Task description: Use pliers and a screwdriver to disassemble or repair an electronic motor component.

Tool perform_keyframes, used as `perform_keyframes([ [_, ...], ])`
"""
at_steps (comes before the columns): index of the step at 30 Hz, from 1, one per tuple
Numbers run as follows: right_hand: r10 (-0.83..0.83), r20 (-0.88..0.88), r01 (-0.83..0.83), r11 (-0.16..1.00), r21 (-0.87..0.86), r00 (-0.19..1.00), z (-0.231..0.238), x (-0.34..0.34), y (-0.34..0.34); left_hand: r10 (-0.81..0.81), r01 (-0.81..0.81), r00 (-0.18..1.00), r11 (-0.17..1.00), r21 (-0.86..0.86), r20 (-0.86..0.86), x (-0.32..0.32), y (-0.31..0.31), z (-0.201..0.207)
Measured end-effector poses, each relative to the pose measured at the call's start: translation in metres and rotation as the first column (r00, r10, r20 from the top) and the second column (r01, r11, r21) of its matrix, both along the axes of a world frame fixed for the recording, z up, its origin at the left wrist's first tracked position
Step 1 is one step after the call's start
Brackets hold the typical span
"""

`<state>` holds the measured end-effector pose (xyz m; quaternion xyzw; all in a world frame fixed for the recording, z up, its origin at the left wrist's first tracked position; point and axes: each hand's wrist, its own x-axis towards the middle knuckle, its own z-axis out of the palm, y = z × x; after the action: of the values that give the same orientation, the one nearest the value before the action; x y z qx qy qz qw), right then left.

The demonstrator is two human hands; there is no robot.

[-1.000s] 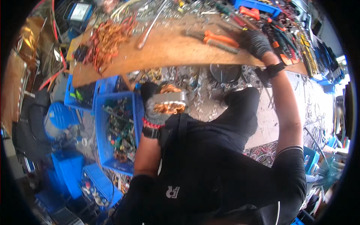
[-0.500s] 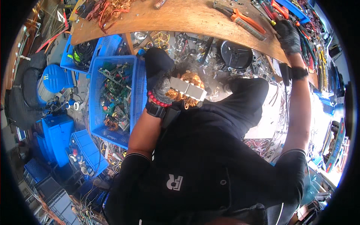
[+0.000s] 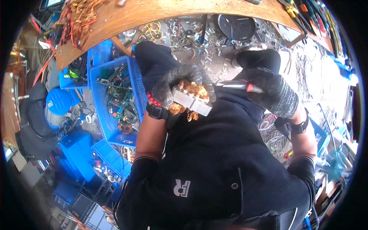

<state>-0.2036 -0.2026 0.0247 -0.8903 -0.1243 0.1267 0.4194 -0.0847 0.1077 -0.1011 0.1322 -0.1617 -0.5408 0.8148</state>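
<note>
My left hand (image 3: 165, 85), in a grey knit glove, grips a small transformer (image 3: 192, 102) above my lap. Its metal core is a grey block, with frayed copper windings sticking out on both sides. Closed around a hand tool (image 3: 233, 84), my gloved right hand (image 3: 276, 94) is level with the transformer, on its right. The tool's slim metal end points left at the transformer, and a red part of its handle shows by my fingers. The rest of it is hidden in my palm, so its exact kind is unclear. Tool and transformer are apart.
A wooden bench (image 3: 165, 8) curves across the far side, with a pile of copper wire (image 3: 78, 23) at its left and several pliers at its right. A blue crate (image 3: 100, 115) of circuit boards stands left of my knee. Scraps and a black round pan (image 3: 236, 28) litter the floor.
My right hand has come from the tools on the bench's right down to my lap, bringing a tool. My left hand still holds the transformer; the view has shifted.
</note>
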Motion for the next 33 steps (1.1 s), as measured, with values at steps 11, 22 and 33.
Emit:
perform_keyframes([
  [11,0.122,0.071,-0.113,0.987,-0.113,0.99,-0.011,-0.002,0.001,0.074,-0.156,0.974,0.902,0.402,0.213,-0.013,0.014,-0.034],
  [22,0.216,0.163,-0.177,0.958,-0.224,0.963,-0.009,0.008,-0.003,0.05,-0.107,0.99,0.871,0.479,0.131,-0.017,0.012,-0.014],
  [33,0.236,-0.009,-0.236,0.972,-0.009,0.972,-0.002,0.016,0.001,-0.159,0.123,0.976,0.967,0.224,0.151,-0.012,-0.009,-0.01],
])
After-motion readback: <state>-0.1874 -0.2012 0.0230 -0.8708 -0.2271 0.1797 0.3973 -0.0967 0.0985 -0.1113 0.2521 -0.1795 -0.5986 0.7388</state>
